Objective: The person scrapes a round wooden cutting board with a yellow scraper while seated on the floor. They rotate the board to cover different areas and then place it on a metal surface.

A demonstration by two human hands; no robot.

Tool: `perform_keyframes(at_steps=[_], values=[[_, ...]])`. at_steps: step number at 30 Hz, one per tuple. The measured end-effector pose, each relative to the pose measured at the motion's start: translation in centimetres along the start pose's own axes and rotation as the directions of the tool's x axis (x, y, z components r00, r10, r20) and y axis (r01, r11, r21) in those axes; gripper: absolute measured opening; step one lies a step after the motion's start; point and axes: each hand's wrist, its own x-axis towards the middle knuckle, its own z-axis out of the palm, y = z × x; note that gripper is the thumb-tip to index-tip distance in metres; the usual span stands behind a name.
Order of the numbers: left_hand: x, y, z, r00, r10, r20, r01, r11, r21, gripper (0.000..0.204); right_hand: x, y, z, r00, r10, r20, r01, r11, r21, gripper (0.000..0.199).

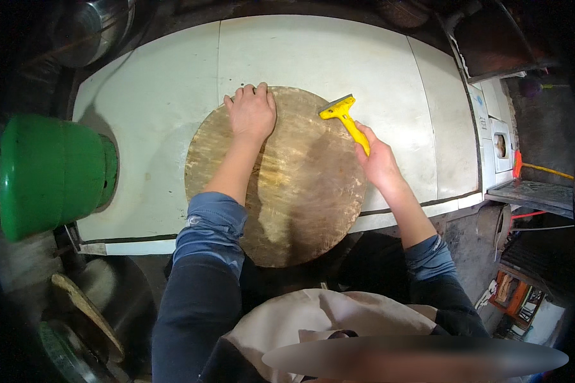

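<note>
A big round wooden board [300,191] lies on a white tiled counter [338,57] and hangs over its front edge. My left hand [252,112] presses flat on the board's far left part, fingers at its rim. My right hand [378,159] is closed around the handle of a yellow scraper [342,113]. The scraper's metal blade rests on the board's far right edge.
A green gas cylinder [51,172] lies at the left beside the counter. A steel pot [92,29] stands at the far left. Cluttered shelves and a white appliance [495,137] are to the right. Round metal lids [76,319] lie below left.
</note>
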Motion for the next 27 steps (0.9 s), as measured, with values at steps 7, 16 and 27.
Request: perform_keyframes(at_steps=[7, 16, 27], values=[[-0.2, -0.8, 1.5, 0.996, 0.020, -0.090, -0.027, 0.997, -0.074, 0.032, -3.0, 0.6, -2.1, 0.998, -0.013, 0.067, 0.015, 0.999, -0.036, 0.043], [-1.8, 0.1, -0.5, 0.986, 0.113, -0.123, -0.135, 0.973, -0.186, 0.036, -13.0, 0.9, -3.4, 0.978, 0.070, 0.198, -0.085, 0.994, 0.066, 0.048], [-19.0, 5.0, -5.1, 0.961, 0.237, 0.140, -0.222, 0.968, -0.114, 0.049, -12.3, 0.3, -5.1, 0.998, 0.019, 0.067, -0.018, 1.000, -0.008, 0.044]])
